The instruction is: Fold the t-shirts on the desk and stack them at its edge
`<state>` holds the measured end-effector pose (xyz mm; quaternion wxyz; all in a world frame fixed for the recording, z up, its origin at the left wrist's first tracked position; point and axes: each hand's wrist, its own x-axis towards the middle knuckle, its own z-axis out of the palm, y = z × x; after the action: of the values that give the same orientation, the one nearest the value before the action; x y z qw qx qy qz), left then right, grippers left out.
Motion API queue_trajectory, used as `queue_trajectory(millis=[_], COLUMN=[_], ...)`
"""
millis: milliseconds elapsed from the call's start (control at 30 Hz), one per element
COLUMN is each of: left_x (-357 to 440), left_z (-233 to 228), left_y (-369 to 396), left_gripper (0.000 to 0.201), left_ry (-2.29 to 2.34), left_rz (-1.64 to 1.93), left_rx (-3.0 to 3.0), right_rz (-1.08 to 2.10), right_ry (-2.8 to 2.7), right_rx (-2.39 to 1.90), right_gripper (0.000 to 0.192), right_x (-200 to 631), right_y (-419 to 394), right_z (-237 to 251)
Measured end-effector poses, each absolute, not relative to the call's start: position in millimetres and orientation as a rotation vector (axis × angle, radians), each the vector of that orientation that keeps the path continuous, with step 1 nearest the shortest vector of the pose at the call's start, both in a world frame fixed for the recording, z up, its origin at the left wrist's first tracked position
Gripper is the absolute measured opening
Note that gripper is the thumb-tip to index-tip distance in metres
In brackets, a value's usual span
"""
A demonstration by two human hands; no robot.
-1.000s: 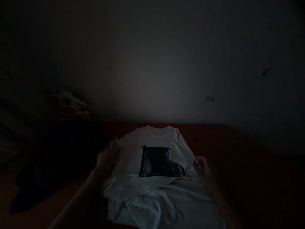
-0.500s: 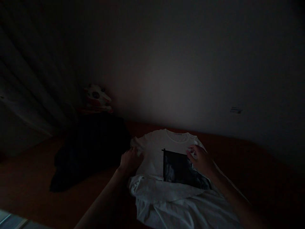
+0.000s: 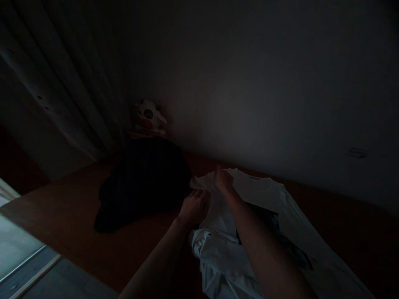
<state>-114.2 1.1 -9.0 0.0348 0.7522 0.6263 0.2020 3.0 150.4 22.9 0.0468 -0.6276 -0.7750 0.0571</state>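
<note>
Uneven tugging by the left hand (image 3: 195, 205) or right hand (image 3: 223, 179) — grips unclear — could rumple the white, dark-printed cloth shirt (image 3: 260, 193).

Dim light, bare arms. Left forearm (image 3: 156, 257) was uncovered from wrist to the bottom edge of view, slim, smooth in outline, narrowing at the wrist. Left hand (image 3: 195, 206) was bare, knuckles faintly visible as small ridges; finger detail got lost in the dark. Right forearm (image 3: 258, 241) was also uncovered, wider toward the bottom edge, tapering to the wrist. Right hand (image 3: 223, 180) was bare too, outline soft and blurred, fingers hard to separate. Nails were too dark to tell.
</note>
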Motion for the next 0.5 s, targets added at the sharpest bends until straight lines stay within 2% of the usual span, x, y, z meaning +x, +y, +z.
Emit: queue_trajectory(millis=[133,333,500], left_x=[-113.4,-110.5,-95.1], left_z=[-9.7,-8.2,0.7], left_y=[3.3,3.1,-5.1], left_gripper=[0.027,0.044,0.038], left_ry=[1.795,1.644,1.119], left_rz=[0.656,0.99,0.989], left_rx=[2.443,2.6,2.909], right_rz=[0.216,0.292,0.286], right_ry=[-2.369,-2.219,-1.991], right_rx=[-1.915,-1.897,-1.896], right_gripper=[0.044,0.033,0.054], right_x=[2.8,13.1,56.6], right_y=[158.4,158.2,146.9], right_z=[9.7,1.6,2.6])
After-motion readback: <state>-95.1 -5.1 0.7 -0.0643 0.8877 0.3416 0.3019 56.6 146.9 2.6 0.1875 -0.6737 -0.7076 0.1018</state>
